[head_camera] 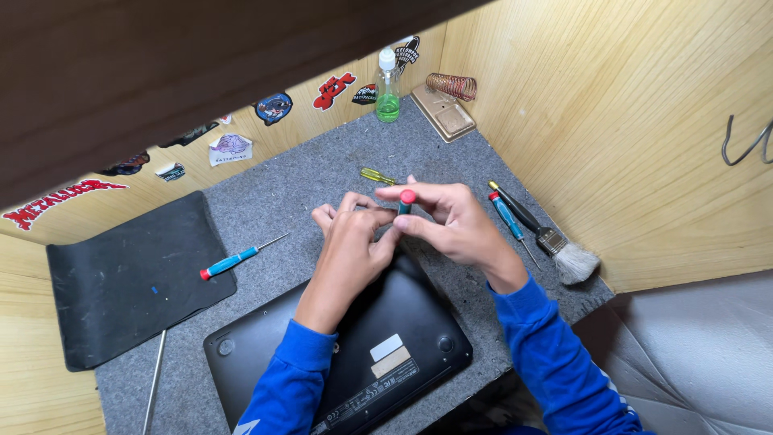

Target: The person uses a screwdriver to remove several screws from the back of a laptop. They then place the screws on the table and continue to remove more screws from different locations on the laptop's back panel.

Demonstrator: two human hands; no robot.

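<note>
Screwdriver [405,201], teal in the handle and red at the cap, is held upright between both hands above the far edge of a black laptop [346,354] that lies bottom-up on a grey felt-covered bench [322,173].

Farthest left, a dark rubber mat [121,282] is spread against the wooden wall, and a blue-handled screwdriver with a red end [233,261] rests across the mat's right edge, its thin shaft pointing to the far right. A bare metal rod [155,383] lies near the bench's near-left corner.

At centre, the left hand [350,234] is curled narrow, its fingertips bunched at the tool's lower part, just left of it; what exactly is pinched there is hidden by the fingers. The right hand [447,221] is closed about the handle from the right, thumb and forefinger on either side just below the red cap. The tool's long axis is seen nearly end-on, cap towards the camera and tip down towards the laptop's far edge. The right hand is judged the nearer and the one carrying it.

Beyond the hands a yellow-handled screwdriver [377,176] lies alone, and a spray bottle of green liquid [388,89] stands at the far wall. To the right, another blue-handled screwdriver [509,219] and a paintbrush [547,238] are laid side by side along the right wall.
</note>
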